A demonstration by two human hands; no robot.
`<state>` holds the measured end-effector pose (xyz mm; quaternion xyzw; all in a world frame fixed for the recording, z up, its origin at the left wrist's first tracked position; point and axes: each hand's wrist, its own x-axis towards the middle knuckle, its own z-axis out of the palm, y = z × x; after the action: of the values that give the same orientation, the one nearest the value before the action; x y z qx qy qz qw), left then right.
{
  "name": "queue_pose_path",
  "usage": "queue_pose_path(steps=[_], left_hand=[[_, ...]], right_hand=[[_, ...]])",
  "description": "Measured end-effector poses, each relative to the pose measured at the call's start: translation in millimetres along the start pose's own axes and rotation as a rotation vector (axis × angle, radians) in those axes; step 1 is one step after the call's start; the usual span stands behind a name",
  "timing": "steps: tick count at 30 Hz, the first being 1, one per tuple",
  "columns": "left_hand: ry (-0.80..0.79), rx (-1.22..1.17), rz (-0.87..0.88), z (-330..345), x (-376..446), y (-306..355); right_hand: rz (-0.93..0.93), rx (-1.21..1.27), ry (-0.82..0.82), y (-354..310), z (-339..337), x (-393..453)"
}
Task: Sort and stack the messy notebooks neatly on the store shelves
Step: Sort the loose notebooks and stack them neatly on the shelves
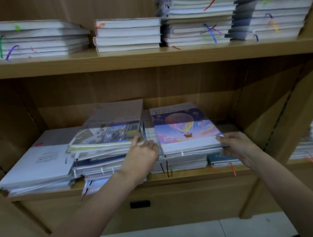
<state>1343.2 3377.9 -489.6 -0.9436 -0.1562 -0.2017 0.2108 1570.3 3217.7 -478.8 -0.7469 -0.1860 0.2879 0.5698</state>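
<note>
On the lower shelf [191, 178] a notebook with a hot-air balloon cover [185, 127] tops the middle stack. My left hand [143, 153] grips the left near edge of that stack, thumb on top. My right hand [237, 146] holds its right near corner, fingers curled round the top few notebooks. To the left lies a skewed pile topped by a city-photo notebook [105, 133]. Further left is a white-covered stack [38, 164]. A dark teal notebook [221, 158] lies low beside the right hand.
The upper shelf [149, 57] carries several tidy stacks of white-edged notebooks with coloured ribbon markers. Another stack [311, 144] sits in the neighbouring bay at the far right. A drawer slot [140, 204] is below the lower shelf, above a tiled floor.
</note>
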Motion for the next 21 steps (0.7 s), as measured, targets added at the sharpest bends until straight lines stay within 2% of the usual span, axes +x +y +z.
queue_pose_path(steps=[4,8,14,17,21], left_hand=[[0.020,-0.074,0.029,0,-5,16],[0.036,-0.114,0.066,-6,-11,26],[0.091,-0.104,0.096,-21,-34,23],[0.095,-0.166,0.059,-25,-44,18],[-0.098,-0.207,-0.092,-40,-38,21]], right_hand=[[0.034,0.096,0.021,-1,-9,-6],[-0.005,0.075,0.032,-1,-18,-18],[0.055,0.063,-0.143,0,-18,-28],[0.024,0.092,-0.091,-6,-16,-27],[-0.095,0.259,0.112,-15,-27,-29]])
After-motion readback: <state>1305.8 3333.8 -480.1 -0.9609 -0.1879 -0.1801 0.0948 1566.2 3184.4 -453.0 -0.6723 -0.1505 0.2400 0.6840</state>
